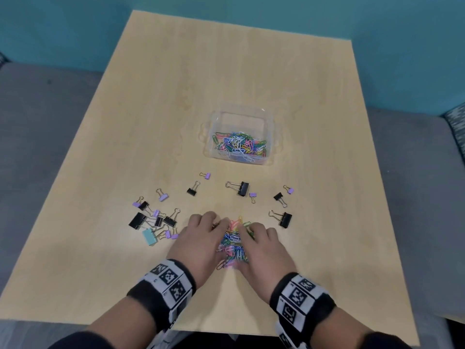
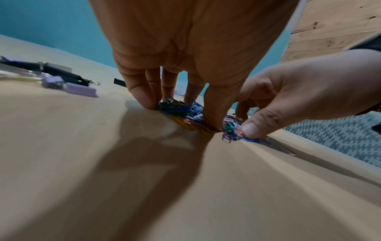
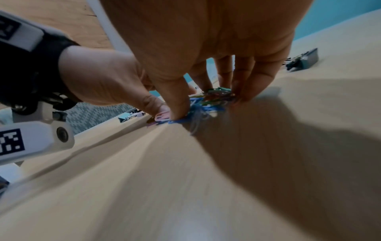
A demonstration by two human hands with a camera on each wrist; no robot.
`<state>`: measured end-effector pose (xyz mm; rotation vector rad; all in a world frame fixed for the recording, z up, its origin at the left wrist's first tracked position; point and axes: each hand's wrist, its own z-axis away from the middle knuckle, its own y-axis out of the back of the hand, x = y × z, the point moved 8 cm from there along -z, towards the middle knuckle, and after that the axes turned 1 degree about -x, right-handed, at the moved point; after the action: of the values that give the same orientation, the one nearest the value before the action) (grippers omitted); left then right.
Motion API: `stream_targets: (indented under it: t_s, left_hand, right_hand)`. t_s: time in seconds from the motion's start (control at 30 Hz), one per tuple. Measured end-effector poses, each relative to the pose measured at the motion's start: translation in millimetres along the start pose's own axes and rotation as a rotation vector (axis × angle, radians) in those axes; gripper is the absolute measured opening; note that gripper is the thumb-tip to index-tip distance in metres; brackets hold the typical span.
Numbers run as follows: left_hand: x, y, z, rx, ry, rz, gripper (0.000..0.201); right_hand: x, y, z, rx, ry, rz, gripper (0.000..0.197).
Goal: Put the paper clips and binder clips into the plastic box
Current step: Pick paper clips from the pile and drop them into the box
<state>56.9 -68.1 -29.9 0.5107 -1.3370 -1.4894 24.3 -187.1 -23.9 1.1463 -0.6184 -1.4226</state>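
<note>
A heap of coloured paper clips (image 1: 234,239) lies near the table's front edge. My left hand (image 1: 203,230) and right hand (image 1: 256,238) close in on it from both sides. In the left wrist view my left hand (image 2: 181,112) holds paper clips (image 2: 185,110) between thumb and fingers. In the right wrist view my right hand (image 3: 208,101) does the same with its paper clips (image 3: 206,104). The clear plastic box (image 1: 269,127) stands farther back, with many paper clips in it. Black, purple and one mint binder clip (image 1: 150,236) lie scattered between the box and my hands.
A cluster of binder clips (image 1: 153,220) sits left of my left hand. Two large black binder clips (image 1: 240,188) (image 1: 284,219) lie ahead and to the right. The wooden table (image 1: 226,71) is bare behind the box. Grey seating surrounds it.
</note>
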Motion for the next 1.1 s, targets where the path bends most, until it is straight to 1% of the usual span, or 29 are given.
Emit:
stream_targets:
  t_s: [0.23, 0.3, 0.5, 0.57, 0.63, 0.7, 0.73, 0.77, 0.8, 0.87, 0.9, 0.97, 1.03, 1.1]
  left_hand:
    - [0, 6, -21, -0.019, 0.032, -0.04, 0.03]
    - [1, 7, -23, -0.032, 0.021, -0.062, 0.025]
    - [2, 10, -21, -0.06, -0.014, -0.037, 0.026]
    - [3, 12, -21, -0.041, -0.028, -0.034, 0.029]
    - [3, 15, -19, -0.035, -0.035, -0.026, 0.037]
    - [3, 19, -16, -0.022, -0.044, -0.002, 0.042]
    - [2, 21, -15, -0.012, -0.039, 0.017, 0.043]
    - [0, 22, -14, -0.012, -0.026, 0.052, 0.041]
    - [-3, 22, -13, -0.007, -0.005, 0.096, 0.034]
    - [-12, 26, -12, 0.034, 0.064, 0.213, 0.016]
    - [-16, 27, -11, 0.029, 0.087, 0.293, 0.01]
    - [-21, 36, -9, 0.025, 0.118, 0.466, 0.01]
    - [-26, 51, -9, 0.042, 0.159, 0.657, 0.005]
    - [-31, 60, -13, -0.011, 0.246, 0.962, 0.008]
  right_hand:
    - [1, 6, -23, -0.031, 0.019, 0.032, 0.05]
    - [1, 11, -24, -0.041, 0.039, 0.029, 0.046]
    - [3, 21, -25, -0.024, 0.049, -0.001, 0.036]
    - [5, 20, -26, -0.039, 0.031, -0.002, 0.038]
    - [6, 22, -28, -0.034, 0.021, -0.009, 0.042]
    - [8, 27, -29, -0.001, -0.003, -0.054, 0.035]
    - [10, 30, -29, 0.012, -0.024, -0.085, 0.027]
    - [12, 29, -28, -0.029, -0.045, -0.117, 0.017]
    - [13, 29, -28, -0.068, -0.044, -0.153, 0.01]
    - [15, 31, -25, -0.111, -0.047, -0.269, 0.011]
    - [17, 33, -23, -0.127, -0.054, -0.334, 0.012]
    - [23, 34, -22, -0.163, -0.097, -0.498, 0.014]
    - [30, 38, -22, -0.2, -0.198, -0.765, 0.014]
    - [31, 51, -27, -0.217, -0.254, -0.978, 0.012]
